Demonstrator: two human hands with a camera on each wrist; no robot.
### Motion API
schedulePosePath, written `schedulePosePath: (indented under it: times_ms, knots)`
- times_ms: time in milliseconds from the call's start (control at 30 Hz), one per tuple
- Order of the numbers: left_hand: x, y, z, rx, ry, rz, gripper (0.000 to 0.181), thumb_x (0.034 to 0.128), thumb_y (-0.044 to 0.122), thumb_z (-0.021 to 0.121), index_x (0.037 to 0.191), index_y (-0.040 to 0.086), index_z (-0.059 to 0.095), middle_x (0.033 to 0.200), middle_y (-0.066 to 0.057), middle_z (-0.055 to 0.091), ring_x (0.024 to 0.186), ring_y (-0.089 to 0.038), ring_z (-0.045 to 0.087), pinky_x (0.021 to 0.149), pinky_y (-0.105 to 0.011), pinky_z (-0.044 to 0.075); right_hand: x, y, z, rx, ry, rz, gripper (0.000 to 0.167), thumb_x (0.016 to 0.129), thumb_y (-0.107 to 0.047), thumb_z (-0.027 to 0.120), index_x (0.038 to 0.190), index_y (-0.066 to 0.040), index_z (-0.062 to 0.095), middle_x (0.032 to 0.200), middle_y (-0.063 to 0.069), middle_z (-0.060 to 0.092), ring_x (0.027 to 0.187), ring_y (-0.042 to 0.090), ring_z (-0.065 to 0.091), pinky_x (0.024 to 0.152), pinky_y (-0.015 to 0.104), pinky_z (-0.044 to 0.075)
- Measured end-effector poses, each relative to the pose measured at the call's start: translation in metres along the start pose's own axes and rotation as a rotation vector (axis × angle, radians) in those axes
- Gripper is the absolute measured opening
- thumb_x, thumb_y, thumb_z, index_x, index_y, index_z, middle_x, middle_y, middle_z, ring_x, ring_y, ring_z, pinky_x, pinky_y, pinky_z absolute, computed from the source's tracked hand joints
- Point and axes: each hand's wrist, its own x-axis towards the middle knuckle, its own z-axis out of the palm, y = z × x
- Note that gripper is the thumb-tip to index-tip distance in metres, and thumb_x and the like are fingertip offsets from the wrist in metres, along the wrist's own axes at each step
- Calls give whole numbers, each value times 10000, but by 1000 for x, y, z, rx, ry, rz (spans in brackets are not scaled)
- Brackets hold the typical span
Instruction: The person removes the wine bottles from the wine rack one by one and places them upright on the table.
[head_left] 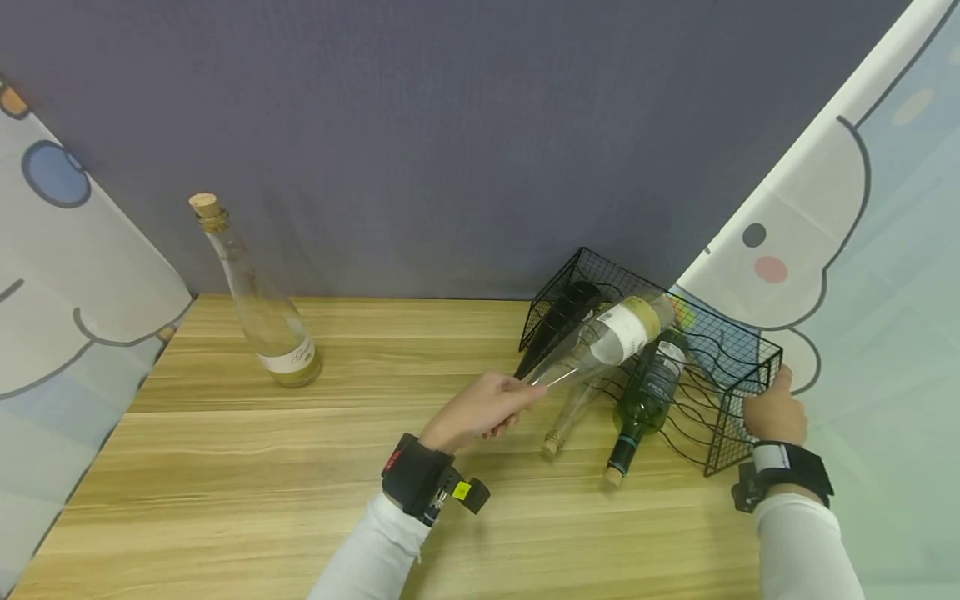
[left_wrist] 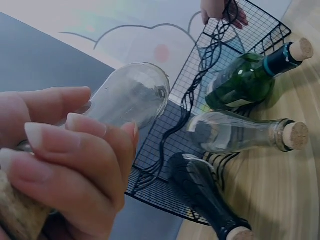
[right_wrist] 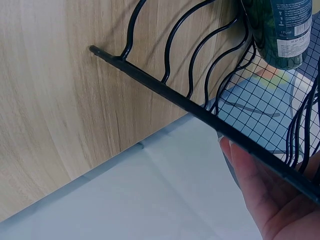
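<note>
the step in hand seems to be laying the held clear bottle (head_left: 600, 342) in the wire rack (head_left: 733, 425). a sound way is to guide it base first, line it up with a wavy wire cradle, and lower it gently, so the glass doesn't knock the green bottle (head_left: 651, 387) or the corked clear bottle (head_left: 573, 412). a firm brace at the rack's end should stop it sliding.

the left hand (head_left: 483, 410) grips the held bottle by its neck; the body slants up and away from the fingers, base over the rack. whether it touches the wires is hard to tell. the right hand (head_left: 776, 412) is curled round the rack's right end, well apart from that bottle.
</note>
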Motion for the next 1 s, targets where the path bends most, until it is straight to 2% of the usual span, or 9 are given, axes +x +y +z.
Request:
schedulePosePath:
  times_ms: [133, 300, 433, 733, 833, 1000]
  knots:
    - [-3, 5, -3, 9, -2, 21, 429, 959, 494, 580, 694, 161, 525, 528, 67, 406, 442, -93, 352, 413, -216, 279, 0, 1, 0, 1, -1, 0, 799, 922, -126, 398, 1523, 35, -103, 914, 454, 522, 674, 432, 526, 527, 437, 438]
    - [-6, 11, -8, 10, -2, 35, 485, 958, 474, 592, 629, 140, 464, 520, 47, 401, 444, -108, 347, 413, -217, 280, 2, 2, 2, 8, 7, -4, 805, 921, -121, 401, 1525, 32, -109, 878, 437, 534, 660, 427, 527, 523, 435, 441]
    - [-9, 16, -10, 25, 8, 45, 464, 960, 458, 595, 646, 134, 490, 521, 47, 414, 446, -104, 351, 413, -216, 282, 2, 3, 2, 10, 3, -6, 804, 926, -117, 395, 1524, 31, -121, 866, 429, 537, 661, 425, 525, 524, 429, 440]
    - [-18, 25, -17, 57, 66, 45, 407, 952, 477, 603, 728, 138, 575, 531, 49, 439, 448, -90, 362, 421, -219, 289, -1, 1, 2, 10, -15, 2, 794, 953, -127, 392, 1522, 25, -141, 952, 463, 513, 705, 449, 525, 547, 433, 445]
    - [-20, 26, -22, 62, 96, 51, 355, 944, 469, 620, 797, 147, 623, 534, 52, 434, 443, -93, 351, 423, -223, 280, -1, 0, 1, 8, -16, 1, 795, 948, -125, 389, 1520, 27, -141, 945, 463, 511, 709, 452, 525, 555, 436, 445]
    - [-24, 25, -32, 67, 154, 60, 366, 926, 474, 644, 784, 138, 625, 527, 65, 402, 448, -104, 345, 420, -233, 266, 0, 1, 1, 3, -24, -2, 802, 939, -123, 385, 1516, 30, -150, 895, 440, 527, 704, 449, 527, 557, 435, 448]
